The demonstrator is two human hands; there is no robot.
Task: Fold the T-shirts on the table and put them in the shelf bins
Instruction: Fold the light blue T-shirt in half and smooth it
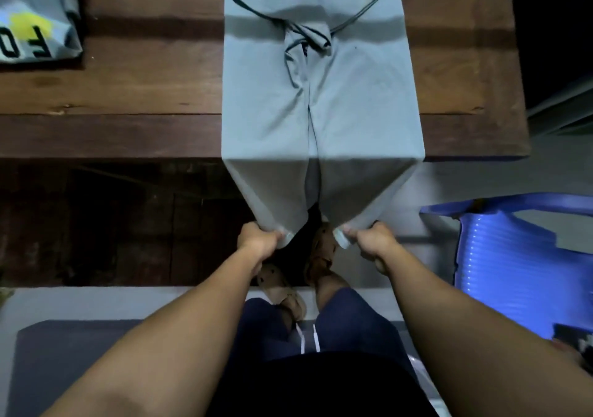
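Our left hand (258,240) & right hand (373,243) each grip a hem corner of the grey T-shirt (321,112), mostly flat on the desk (128,96). Sides folded in; cross-fold & binning left. 2nd shirt (29,31) lies far left.

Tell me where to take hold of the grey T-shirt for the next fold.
Grip the two near corners of the grey T-shirt, coming from the near side. Its sides are folded to the middle, making a long strip whose end hangs off the table edge, free to lift. The left hand and right hand pinch one corner each.
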